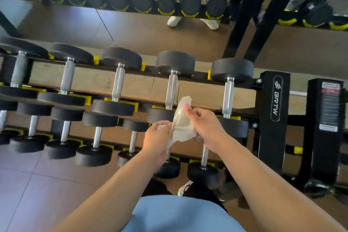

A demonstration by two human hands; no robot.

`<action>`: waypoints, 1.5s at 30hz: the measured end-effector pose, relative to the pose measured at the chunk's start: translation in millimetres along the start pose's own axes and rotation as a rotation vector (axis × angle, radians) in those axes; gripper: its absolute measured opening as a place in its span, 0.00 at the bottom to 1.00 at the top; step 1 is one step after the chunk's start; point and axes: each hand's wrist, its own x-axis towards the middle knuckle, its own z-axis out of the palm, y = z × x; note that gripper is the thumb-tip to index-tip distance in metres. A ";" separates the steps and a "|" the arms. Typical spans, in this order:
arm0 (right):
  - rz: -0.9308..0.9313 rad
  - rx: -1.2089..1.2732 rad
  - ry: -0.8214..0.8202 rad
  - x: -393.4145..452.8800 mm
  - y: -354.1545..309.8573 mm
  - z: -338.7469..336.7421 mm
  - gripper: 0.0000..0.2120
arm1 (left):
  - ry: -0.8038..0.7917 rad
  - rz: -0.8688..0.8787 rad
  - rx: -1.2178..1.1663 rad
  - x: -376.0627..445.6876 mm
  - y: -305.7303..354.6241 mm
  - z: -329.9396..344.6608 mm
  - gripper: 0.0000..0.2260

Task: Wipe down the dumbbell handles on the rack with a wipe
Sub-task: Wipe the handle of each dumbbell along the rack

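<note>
Wipe [181,124] is held up in mid-air between both hands, in front of the rack [274,100], not touching any handle yet. Left hand [157,140] is curled round the lower-left edge of the wipe; right hand [204,123] pinches the upper part w/ thumb and fingers, rest of the fingers bent in. Cloth looks crumpled and partly spread, so prob being unfolded or refolded to get a usable face before contact; that's a judgement, not seen. Dumbbells sit in yellow cradles on two tiers visible below, handles running front to back, which leaves the chrome grips exposed from above for wiping. Nearest top-tier handle [171,89] is just behind the wipe's top edge; the next one to the right [228,98] is beside the right hand. A lower-tier handle [204,155] is partly hidden under the right wrist. Whether any handles are wiped already can't be told, no wet marks readable. Mirror behind the rack shows more dumbbells and a pair of light shoes [193,21]. Next move is judged to need one hand freed and the wipe wrapped round a grip.
</note>
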 end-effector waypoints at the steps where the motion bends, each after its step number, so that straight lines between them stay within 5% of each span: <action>1: 0.003 0.002 -0.035 -0.7 0.1 -5.1 0.26 | 0.002 -0.055 -0.069 -3.0 -1.6 4.7 0.07; 7: -0.085 0.071 -0.046 -1.5 -1.1 -18.0 0.05 | -0.015 -0.006 -0.253 -7.9 2.7 14.6 0.14; 12: -0.226 0.010 0.176 9.0 6.6 -20.2 0.10 | 0.097 0.133 -0.169 5.7 12.6 15.8 0.13; 16: -0.104 0.028 0.279 12.6 19.6 -19.1 0.09 | 0.137 0.278 -0.097 14.3 17.9 8.6 0.11; 18: -0.034 0.064 0.240 13.8 22.3 -15.1 0.08 | 0.095 0.300 -0.051 20.2 23.7 6.0 0.11; 23: -0.131 -0.043 -0.029 17.0 13.5 -5.2 0.26 | -0.058 0.294 -0.044 27.4 43.0 -7.1 0.11; 26: -0.131 -0.066 -0.173 20.0 4.0 4.3 0.18 | -0.099 0.332 0.010 34.6 57.0 -18.0 0.10; 34: -0.123 -0.465 0.054 38.4 -16.3 18.7 0.06 | 0.089 0.525 0.286 58.0 86.4 -43.7 0.14; 38: -0.189 -0.263 0.012 46.0 -25.1 16.9 0.05 | 0.041 0.512 0.264 71.1 94.5 -49.8 0.17; 42: 0.005 0.316 -0.047 54.4 -32.1 23.5 0.04 | -0.025 0.415 0.178 81.4 95.8 -48.8 0.17; 45: 0.060 0.254 0.093 62.8 -31.7 28.7 0.10 | -0.067 0.385 0.121 87.4 98.1 -44.2 0.18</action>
